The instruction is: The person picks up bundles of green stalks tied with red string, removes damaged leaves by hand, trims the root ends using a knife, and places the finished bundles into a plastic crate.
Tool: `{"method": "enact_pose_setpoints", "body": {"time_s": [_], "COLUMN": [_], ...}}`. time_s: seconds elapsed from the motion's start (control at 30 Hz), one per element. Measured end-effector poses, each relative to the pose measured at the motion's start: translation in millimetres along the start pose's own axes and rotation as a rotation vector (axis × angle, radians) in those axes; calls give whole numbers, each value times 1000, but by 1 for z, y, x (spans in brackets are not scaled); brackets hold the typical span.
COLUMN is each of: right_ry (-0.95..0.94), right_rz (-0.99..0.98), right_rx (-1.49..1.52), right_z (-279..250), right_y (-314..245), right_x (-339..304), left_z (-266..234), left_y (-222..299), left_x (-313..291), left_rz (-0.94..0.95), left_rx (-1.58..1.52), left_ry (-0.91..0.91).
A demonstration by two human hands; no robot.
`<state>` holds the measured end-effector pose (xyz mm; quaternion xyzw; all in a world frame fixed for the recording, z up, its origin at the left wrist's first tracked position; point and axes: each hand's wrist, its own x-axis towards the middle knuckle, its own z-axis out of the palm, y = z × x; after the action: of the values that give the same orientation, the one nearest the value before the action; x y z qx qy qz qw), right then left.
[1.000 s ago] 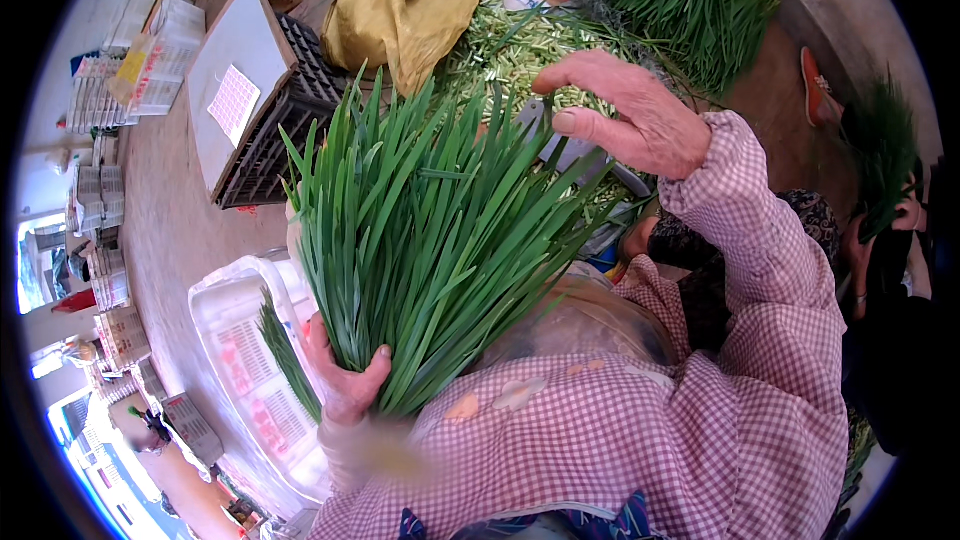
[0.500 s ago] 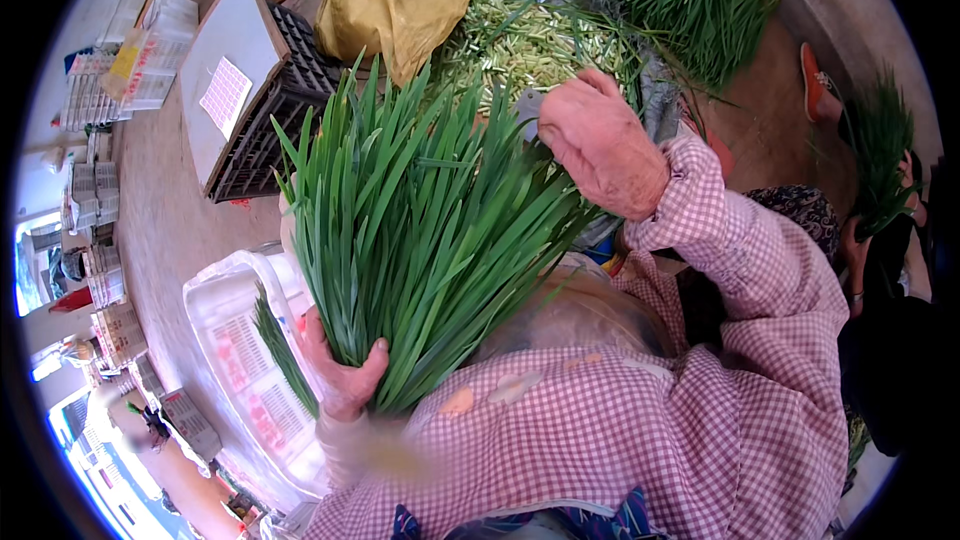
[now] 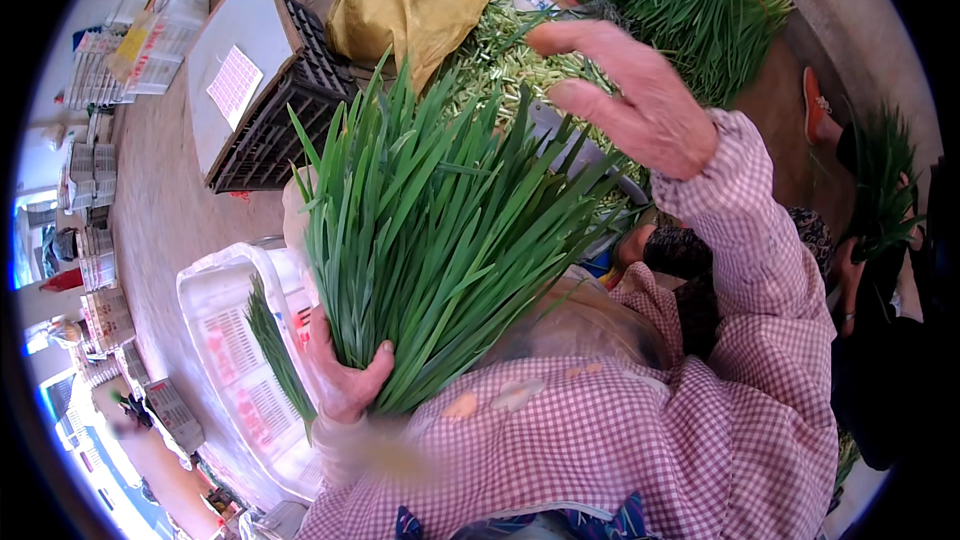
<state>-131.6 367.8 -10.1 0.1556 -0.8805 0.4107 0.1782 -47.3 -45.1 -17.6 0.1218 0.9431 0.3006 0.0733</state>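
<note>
A thick bunch of garlic chives (image 3: 420, 250), long flat green leaves fanned toward the top, leans across my lap. My left hand (image 3: 350, 375) is wrapped round its lower left side, the thumb lying over the leaves. Above the upper right of the bunch, my right hand (image 3: 635, 100) hangs in the air with its fingers apart and nothing in them. Just below its fingers, partly hidden by leaf tips, is a grey metal piece (image 3: 548, 123) whose kind I cannot make out. Behind it lies a heap of pale cut stem ends (image 3: 490, 50).
A white plastic basket (image 3: 215, 290) holding some chives stands at left. Beyond are a black crate (image 3: 290, 110) with a white board and a yellow cloth (image 3: 400, 10). More chives (image 3: 680, 15) lie at the top right. A person at far right holds another bunch (image 3: 885, 180).
My right hand has opened from a closed shape and lifted slightly right, away from the leaf tips. My left hand keeps its hold on the chives.
</note>
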Motion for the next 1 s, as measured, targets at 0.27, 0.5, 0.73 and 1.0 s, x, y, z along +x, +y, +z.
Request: {"method": "enact_pose_setpoints", "body": {"time_s": [0.27,0.5,0.73,1.0], "right_ry": [-130,271,-465,-116], "right_rz": [-249,315,-86,-80], "right_rx": [-221,-125,-236,-253], "right_z": [42,18,29,71], "right_y": [11,17,-11,-16], "right_x": [1,-9,11,-19], "left_z": [3,8,5,3], "left_y": [10,10,19,15], "left_x": [4,6,12,17], "left_rz": [-58,9,-20,-126], "left_rx": [-71,-97,-65,-192], "left_ry": [40,39,6,-40]}}
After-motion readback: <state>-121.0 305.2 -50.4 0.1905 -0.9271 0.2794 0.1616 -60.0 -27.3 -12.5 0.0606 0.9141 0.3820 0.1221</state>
